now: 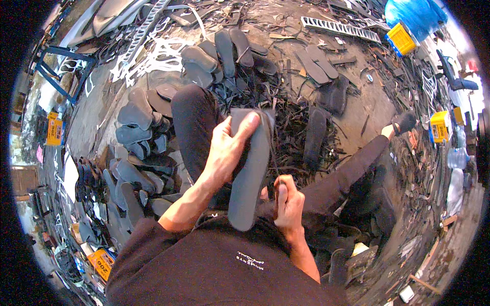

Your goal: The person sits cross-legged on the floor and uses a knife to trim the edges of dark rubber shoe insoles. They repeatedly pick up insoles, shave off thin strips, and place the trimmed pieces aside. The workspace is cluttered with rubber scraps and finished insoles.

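My left hand (227, 148) grips a long grey rubber shoe sole (250, 178), thumb and fingers across its upper part, and holds it upright over my lap. My right hand (287, 201) is closed beside the sole's lower right edge, around a small dark tool whose blade I cannot make out. Both forearms come up from a black shirt at the lower edge. My legs in black trousers (191, 122) stretch out on the ground.
Stacks of grey soles (135, 125) lie to my left and more soles (219, 51) ahead. Dark rubber offcuts (291, 127) litter the dirt floor. Yellow cans (402, 40) and a blue bag (416, 15) stand at the right, white cut-out sheets (153, 56) at the upper left.
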